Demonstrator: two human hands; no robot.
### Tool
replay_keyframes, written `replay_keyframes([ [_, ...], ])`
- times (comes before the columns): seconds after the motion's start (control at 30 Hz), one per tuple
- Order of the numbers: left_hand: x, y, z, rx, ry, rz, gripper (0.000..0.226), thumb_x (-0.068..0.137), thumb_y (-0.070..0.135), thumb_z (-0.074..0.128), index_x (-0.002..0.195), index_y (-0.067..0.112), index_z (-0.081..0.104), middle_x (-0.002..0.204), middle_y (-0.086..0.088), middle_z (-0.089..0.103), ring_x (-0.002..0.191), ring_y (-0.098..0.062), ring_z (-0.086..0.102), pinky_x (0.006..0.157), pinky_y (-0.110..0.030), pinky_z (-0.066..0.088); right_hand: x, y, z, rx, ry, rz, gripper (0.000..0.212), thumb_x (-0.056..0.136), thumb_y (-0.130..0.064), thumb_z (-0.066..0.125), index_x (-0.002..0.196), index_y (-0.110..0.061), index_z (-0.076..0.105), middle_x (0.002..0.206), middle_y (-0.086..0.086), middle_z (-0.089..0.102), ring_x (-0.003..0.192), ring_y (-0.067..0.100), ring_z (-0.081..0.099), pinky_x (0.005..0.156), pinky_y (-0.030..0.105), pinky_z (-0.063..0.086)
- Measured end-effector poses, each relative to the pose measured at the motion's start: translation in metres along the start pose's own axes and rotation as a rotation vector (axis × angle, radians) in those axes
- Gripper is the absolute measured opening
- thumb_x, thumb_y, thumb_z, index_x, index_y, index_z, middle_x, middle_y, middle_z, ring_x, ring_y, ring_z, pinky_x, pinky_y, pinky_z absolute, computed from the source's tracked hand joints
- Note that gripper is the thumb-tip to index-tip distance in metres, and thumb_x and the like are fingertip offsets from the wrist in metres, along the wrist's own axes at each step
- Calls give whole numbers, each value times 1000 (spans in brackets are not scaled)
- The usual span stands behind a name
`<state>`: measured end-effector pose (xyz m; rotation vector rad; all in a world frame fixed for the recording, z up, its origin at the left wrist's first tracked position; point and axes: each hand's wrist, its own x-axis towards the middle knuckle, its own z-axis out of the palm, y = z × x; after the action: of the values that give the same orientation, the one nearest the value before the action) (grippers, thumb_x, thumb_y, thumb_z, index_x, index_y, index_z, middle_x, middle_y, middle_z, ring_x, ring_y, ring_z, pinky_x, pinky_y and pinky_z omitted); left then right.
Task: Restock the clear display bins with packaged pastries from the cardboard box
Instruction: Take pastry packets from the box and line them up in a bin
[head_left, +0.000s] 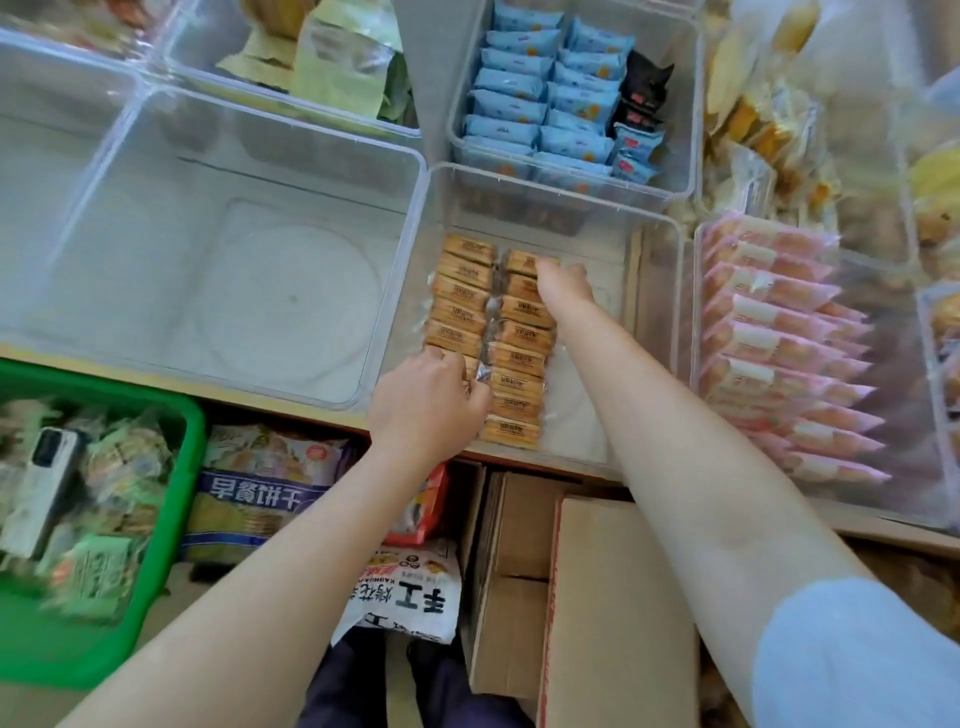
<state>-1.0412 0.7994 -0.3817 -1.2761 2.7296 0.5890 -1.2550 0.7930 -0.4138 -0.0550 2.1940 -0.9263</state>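
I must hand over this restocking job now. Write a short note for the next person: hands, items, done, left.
Left hand: at the near end of the left row of brown pastry packs, fingers on a pack.
Right hand: at the far end of the right row; grip unclear.
Done: two rows stand in the middle clear bin.
Left: its right side is unfilled; the large bin beside it is empty. Cardboard box is below.

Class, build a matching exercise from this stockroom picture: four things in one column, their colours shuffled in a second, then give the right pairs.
Things:
1. packets in the far bin
2. packets in the right bin
3. pastries under the hands
4. crate at lower left

Colours:
A. green
B. golden brown
C. light blue
D. pink

Pairs: 1-C, 2-D, 3-B, 4-A
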Motion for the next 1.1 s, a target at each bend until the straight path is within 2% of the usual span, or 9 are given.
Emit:
replay_keyframes([
  [0.13,1,-1,1,-19,6,-1,36,93,46,42,88,18,64,91,1,61,81,-20,56,69,-36,53,-1,-4,2,56,-94,24,73,92,-52,50,153,-24,20,125,7,59,101,27,63,93,48,54],
  [0.3,0,1,-3,-19,-3,20,35,93,45,43,83,17,61,85,1,59,74,-20,56,63,-34,52,-34,3,-30,-18,-18,-6,62,100,-43,50,152,-16,28,138,7,52,112,24,52,94,41,45],
  [0.4,-3,2,-9,-40,-47,42,30,94,44,44,88,21,62,89,2,62,77,-18,57,59,-31,46,-83,1,-57,11,-17,-149,34,100,-35,52,129,-18,49,124,1,59,116,24,57,103,47,49],
  [0.5,-14,8,-18,-271,-75,22,23,94,35,51,99,21,68,97,3,66,87,-19,60,68,-33,48,-161,10,-97,101,-5,-352,17,102,-21,48,111,-17,62,103,-4,64,98,18,66,90,36,58],
  [0.63,-63,63,-25,-539,-69,181,22,96,26,54,111,17,69,106,0,63,97,-17,59,79,-32,46,-247,69,-150,260,309,-498,21,100,-10,48,98,-12,68,90,2,69,72,14,67,62,21,53],
  [0.7,-101,101,-22,-668,-141,255,29,97,30,58,124,21,62,120,0,57,107,-13,57,86,-29,45,-274,112,-169,294,477,-445,21,99,-9,48,95,-14,68,82,0,67,65,8,62,60,18,49],
  [0.8,-151,147,-6,-685,-234,278,68,92,40,67,150,25,36,145,-1,40,134,-16,39,109,-35,37,-295,178,-187,224,588,-256,23,99,-14,47,93,-22,68,80,-5,66,70,9,64,66,26,54],
  [0.93,-175,163,15,-632,-264,260,87,93,17,60,160,27,6,162,-2,23,148,-23,24,116,-37,33,-298,252,-201,-146,293,20,23,103,-28,45,110,-21,66,100,-2,67,85,18,63,67,29,51],
  [1.1,-177,158,17,-671,-237,253,80,96,4,46,161,30,7,165,5,20,133,-3,34,73,5,28,-306,290,-187,-503,7,106,28,103,-24,48,123,-19,67,123,1,65,109,22,60,87,33,48],
])
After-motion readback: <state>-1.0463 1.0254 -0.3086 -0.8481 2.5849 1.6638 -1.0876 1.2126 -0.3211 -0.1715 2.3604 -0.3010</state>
